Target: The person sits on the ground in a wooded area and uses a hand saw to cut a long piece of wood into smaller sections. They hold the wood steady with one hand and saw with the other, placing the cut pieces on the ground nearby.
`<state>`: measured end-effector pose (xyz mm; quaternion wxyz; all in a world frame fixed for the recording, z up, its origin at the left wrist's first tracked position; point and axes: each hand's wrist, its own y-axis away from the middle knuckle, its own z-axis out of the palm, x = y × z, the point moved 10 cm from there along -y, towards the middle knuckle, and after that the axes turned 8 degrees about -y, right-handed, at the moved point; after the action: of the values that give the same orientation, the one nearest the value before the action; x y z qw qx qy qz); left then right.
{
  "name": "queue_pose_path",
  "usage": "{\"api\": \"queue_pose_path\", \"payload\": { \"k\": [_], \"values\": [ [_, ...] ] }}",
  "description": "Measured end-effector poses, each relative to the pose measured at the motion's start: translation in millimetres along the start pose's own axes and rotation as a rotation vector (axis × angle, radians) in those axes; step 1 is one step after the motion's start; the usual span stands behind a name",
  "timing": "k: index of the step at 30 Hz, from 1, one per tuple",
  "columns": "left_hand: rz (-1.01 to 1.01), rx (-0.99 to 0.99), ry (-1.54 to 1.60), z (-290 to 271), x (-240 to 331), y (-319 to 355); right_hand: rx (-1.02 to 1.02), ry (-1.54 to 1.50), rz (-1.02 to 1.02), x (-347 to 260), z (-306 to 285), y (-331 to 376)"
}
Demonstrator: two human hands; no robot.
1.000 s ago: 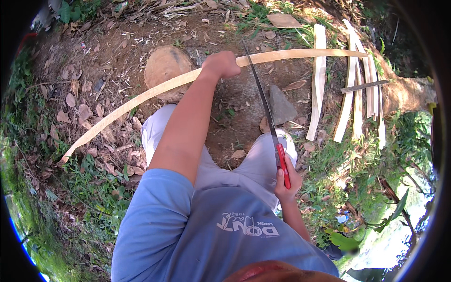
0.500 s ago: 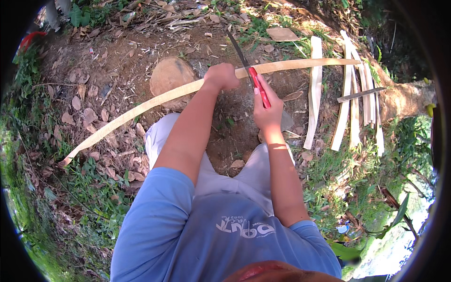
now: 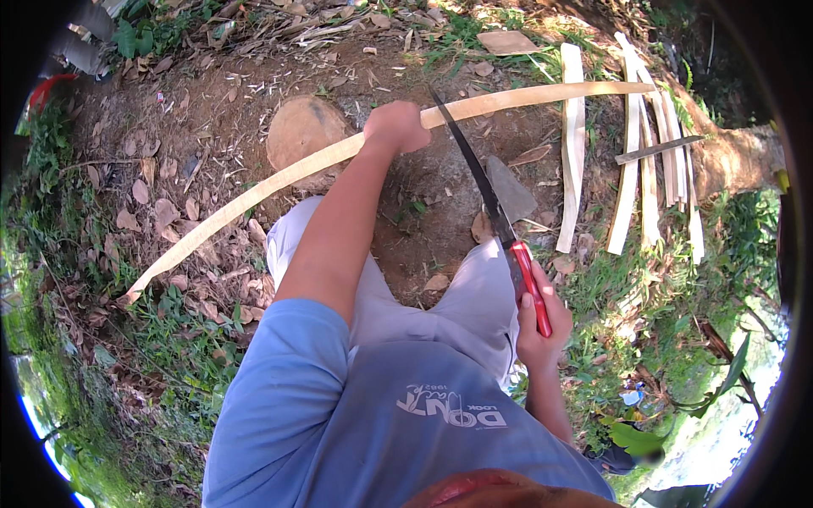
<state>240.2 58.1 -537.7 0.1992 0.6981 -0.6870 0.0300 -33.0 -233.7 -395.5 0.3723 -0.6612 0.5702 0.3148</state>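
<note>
Fingertips of the left hand (image 3: 396, 127) vanish around a long, bowed strip of pale wood (image 3: 254, 195), the fist masking a short stretch of it. The right hand (image 3: 543, 326) covers part of the red grip of a dark-bladed handsaw (image 3: 494, 207); whether the teeth touch wood near the blade's tip cannot be told. The blade partly hides a flat, grey, triangular stone (image 3: 515, 193), and the strip crosses over a round, tan wooden stump (image 3: 305, 127). A blue cotton-like T-shirt (image 3: 279, 398) runs off the lower edge. Upper left, a red object (image 3: 51, 87) is cut by the lens rim, its kind unclear; a white-and-blue scrap (image 3: 631, 396) in the grass is too small to identify.
</note>
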Motion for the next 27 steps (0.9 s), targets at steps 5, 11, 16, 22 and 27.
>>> {"api": "queue_pose_path", "payload": {
  "k": [5,11,16,22,27],
  "values": [
    [0.037,0.049,-0.057,1.9,3.3,0.1,0.029,-0.01,-0.207,0.8,91.9,-131.7],
    [-0.008,0.023,-0.041,0.5,0.9,-2.8,0.002,-0.284,-0.224,6.2,149.0,-217.4],
    [-0.03,-0.066,0.052,3.8,-7.1,-2.4,0.05,-0.155,-0.319,19.8,110.4,-140.4],
    [-0.02,-0.022,0.017,1.9,1.3,5.7,-0.041,0.057,-0.15,35.1,26.6,9.9],
    [-0.009,0.144,-0.058,6.7,-5.4,6.8,-0.116,0.063,-0.068,-18.4,22.9,-16.5]
  ]
}}
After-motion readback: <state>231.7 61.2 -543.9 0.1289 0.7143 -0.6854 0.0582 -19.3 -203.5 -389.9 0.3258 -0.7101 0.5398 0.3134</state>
